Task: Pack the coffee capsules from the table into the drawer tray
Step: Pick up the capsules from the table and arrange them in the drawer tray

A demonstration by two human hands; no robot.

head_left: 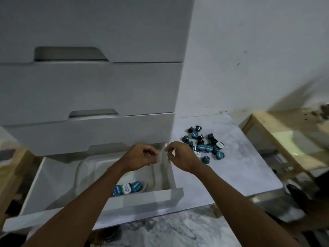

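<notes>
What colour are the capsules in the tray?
The capsules are blue, one white-topped; the head view shows them.

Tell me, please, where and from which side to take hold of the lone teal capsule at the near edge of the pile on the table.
Pinch the lone teal capsule across its tapered side wall, coming straight down from above. It seems to stand narrow end up, apart from the pile, so fingers fit on its near and right sides.

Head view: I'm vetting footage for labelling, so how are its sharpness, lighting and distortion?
Head view: dim, cool light. Motion blur smears the left hand and right hand, and the labels on the capsules are unreadable. Wide-angle distortion bows the drawer fronts. A soft shadow crosses the wall at right. No glare.
</notes>
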